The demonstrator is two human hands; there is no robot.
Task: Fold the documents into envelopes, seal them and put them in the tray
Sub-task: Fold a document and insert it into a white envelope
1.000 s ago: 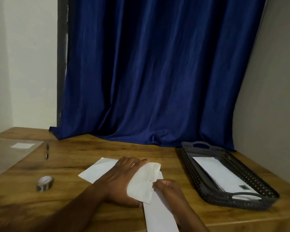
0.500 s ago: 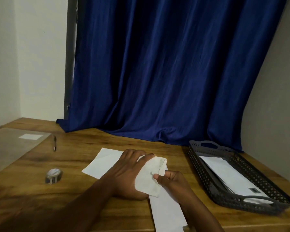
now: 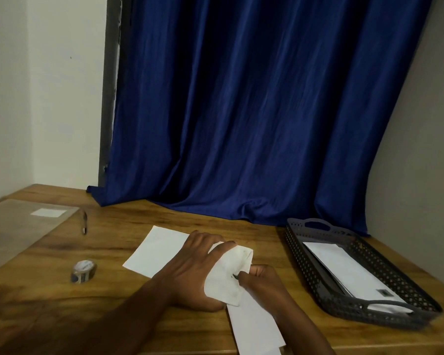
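Holding the envelope [image 3: 228, 275] open at its mouth, your left hand [image 3: 198, 275] lies on the wooden table [image 3: 139, 311] with its fingers curled over the envelope's raised flap end. Your right hand [image 3: 260, 280] is just beside it, fingers curled and pinching the folded document [image 3: 254, 326] at the envelope's opening; the two hands nearly touch there. The folded document runs from that opening toward you and ends at the near table edge, most of its length outside the envelope. How far its tip sits inside you cannot tell, since your fingers cover the spot.

Under your left hand a flat white sheet [image 3: 157, 248] lies on the table, its far corner pointing toward the curtain [image 3: 254, 111].

To your right stands the dark perforated tray [image 3: 300, 249], well apart from your hands, with a white envelope [image 3: 349, 272] lying lengthwise in it; a small dark mark shows near that envelope's near end.

To your left a roll of tape [image 3: 83, 271] sits on the table, farther back a pen [image 3: 84, 222], and beside the pen a clear plastic sleeve [image 3: 18, 231] with a small white label on it.
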